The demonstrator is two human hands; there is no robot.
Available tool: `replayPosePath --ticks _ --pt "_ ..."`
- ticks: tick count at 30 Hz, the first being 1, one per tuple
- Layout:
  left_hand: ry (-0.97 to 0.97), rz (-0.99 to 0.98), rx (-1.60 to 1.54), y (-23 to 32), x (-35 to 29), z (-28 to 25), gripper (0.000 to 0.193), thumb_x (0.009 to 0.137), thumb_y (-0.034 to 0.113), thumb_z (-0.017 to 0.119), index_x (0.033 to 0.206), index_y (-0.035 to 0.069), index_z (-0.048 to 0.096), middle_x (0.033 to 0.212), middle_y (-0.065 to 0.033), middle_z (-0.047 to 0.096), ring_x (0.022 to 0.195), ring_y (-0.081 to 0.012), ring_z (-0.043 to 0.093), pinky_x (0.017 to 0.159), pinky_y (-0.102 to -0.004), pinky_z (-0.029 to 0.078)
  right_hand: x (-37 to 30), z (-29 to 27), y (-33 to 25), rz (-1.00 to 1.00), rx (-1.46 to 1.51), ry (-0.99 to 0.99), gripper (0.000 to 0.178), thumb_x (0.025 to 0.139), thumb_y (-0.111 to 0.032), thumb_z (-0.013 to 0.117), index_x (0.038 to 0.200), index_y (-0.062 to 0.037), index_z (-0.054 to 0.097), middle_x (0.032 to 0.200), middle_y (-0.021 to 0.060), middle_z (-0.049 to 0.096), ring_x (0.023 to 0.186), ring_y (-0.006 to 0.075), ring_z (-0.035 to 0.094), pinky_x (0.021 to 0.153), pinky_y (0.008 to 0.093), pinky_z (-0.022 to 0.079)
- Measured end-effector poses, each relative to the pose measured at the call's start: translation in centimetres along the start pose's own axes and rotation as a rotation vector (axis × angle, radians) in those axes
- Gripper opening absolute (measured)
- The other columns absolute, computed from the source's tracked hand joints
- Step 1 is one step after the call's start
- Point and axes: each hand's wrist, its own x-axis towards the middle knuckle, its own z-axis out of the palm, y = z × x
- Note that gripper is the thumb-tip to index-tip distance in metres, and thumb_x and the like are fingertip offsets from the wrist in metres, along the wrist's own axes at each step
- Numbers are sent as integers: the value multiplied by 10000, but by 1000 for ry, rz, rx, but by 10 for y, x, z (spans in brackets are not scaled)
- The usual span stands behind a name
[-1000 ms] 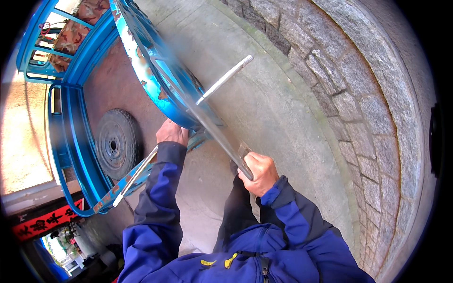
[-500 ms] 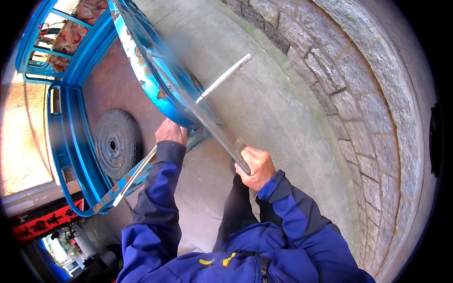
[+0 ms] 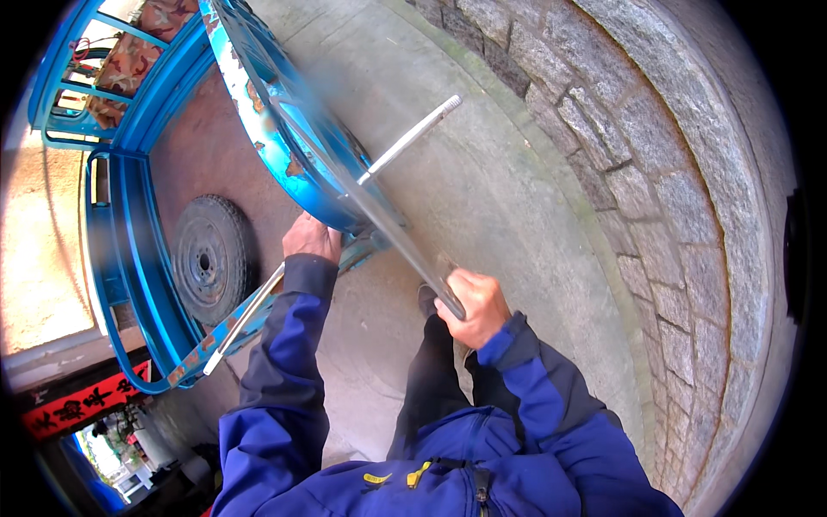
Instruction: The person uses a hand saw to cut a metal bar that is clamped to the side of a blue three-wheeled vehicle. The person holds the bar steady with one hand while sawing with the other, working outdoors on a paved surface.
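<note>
My right hand (image 3: 475,306) is curled tight around the lower end of a grey metal bar (image 3: 392,231), which slants up and to the left across the view, its far part blurred against the blue side panel (image 3: 258,129) of a cargo bed (image 3: 194,164). My left hand (image 3: 312,237) lies at the panel's near end, fingers bent and partly hidden by its edge; whether they pinch something there I cannot tell. A white rod (image 3: 412,140) with a ridged tip juts out over the concrete ground (image 3: 517,224) beyond the panel; a second pale length (image 3: 245,319) runs from near my left wrist along the bed's rusty blue rail (image 3: 191,365). I cannot tell whether the two are one piece. On the reddish bed floor lies a black-tyred wheel (image 3: 205,263); camouflage cloth (image 3: 129,65) shows behind the front frame. Writing: a red banner (image 3: 82,407) at lower left bears a row of large dark characters, and my blue jacket (image 3: 293,495) carries a small yellow mark (image 3: 377,479), too small to read surely, beside a yellow zip pull (image 3: 419,474). A stone wall (image 3: 642,198) curves at right.
</note>
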Motion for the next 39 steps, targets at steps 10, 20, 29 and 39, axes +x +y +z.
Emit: replayPosePath --ticks 10,20,29,39 --pt "-5 8 22 -1 1 -2 262 1014 310 542 1139 123 678 1038 -126 718 972 -363 699 786 -478 577 -12 -6 -1 -26 6 37 252 681 -28 779 792 -31 554 801 159 569 740 402 616 634 473 509" --pt "-19 -30 8 -1 -1 -6 276 1012 334 545 1133 120 670 1028 -138 718 967 -380 696 794 -486 576 -47 -24 -1 -26 -33 -22 292 710 -22 785 752 -23 495 715 158 501 633 394 565 565 462 463" --pt "11 -17 -43 0 1 -1 243 990 292 563 1130 102 624 975 -159 699 929 -398 689 772 -503 570 17 -3 -11 18 63 58 235 736 5 748 754 -21 515 718 148 532 663 370 595 582 446 472" --pt "-7 27 -128 -1 3 -3 217 965 251 601 1104 84 600 947 -171 673 879 -403 677 738 -516 561 -3 -4 -25 28 -38 65 307 727 -27 784 734 -13 477 699 165 500 621 398 560 559 451 449"
